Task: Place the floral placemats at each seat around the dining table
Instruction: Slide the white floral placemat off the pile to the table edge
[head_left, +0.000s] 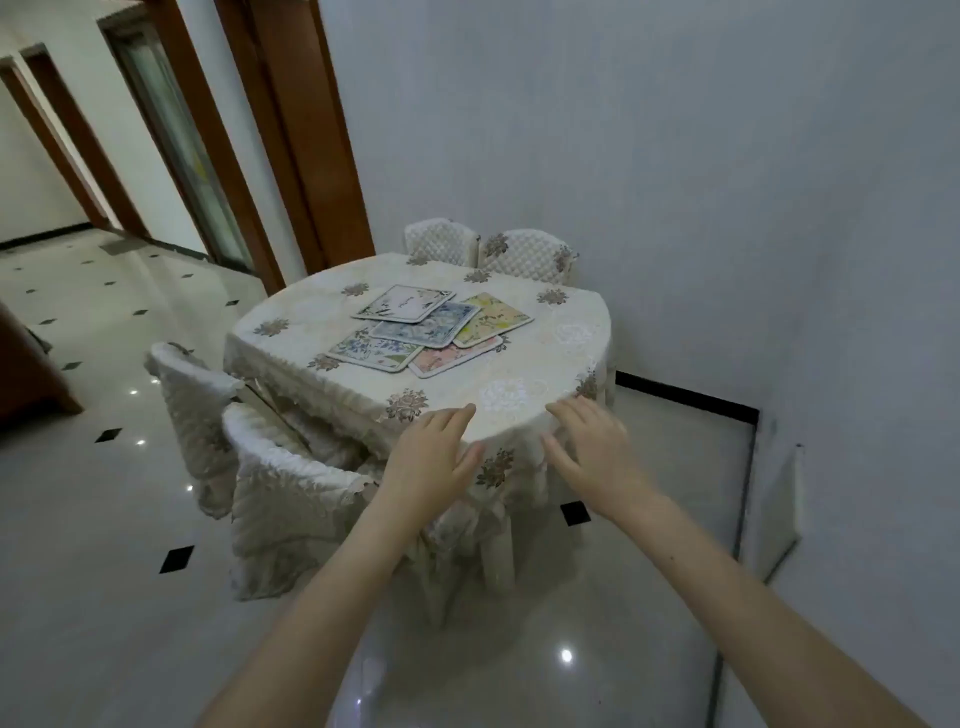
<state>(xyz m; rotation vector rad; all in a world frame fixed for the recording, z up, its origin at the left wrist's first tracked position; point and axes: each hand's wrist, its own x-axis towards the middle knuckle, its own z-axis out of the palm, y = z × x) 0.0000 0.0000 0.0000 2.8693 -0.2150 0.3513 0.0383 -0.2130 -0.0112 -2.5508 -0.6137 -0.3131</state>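
Note:
Several floral placemats lie overlapped in a loose pile at the middle of the round dining table (519, 374), which has a cream embroidered cloth. A white mat (402, 302) is farthest, a blue one (428, 325) under it, a yellow one (493, 317) to the right, a blue-green one (376, 349) and a pink one (452, 356) nearest. My left hand (431, 452) and my right hand (592, 449) reach forward at the table's near edge, fingers straight, holding nothing. Both are short of the mats.
Two covered chairs (192, 410) (280, 493) stand at the table's left, two more (441, 241) (530, 254) at its far side against the wall. The grey wall runs close on the right. Glossy tiled floor (104, 519) opens to the left toward wooden door frames.

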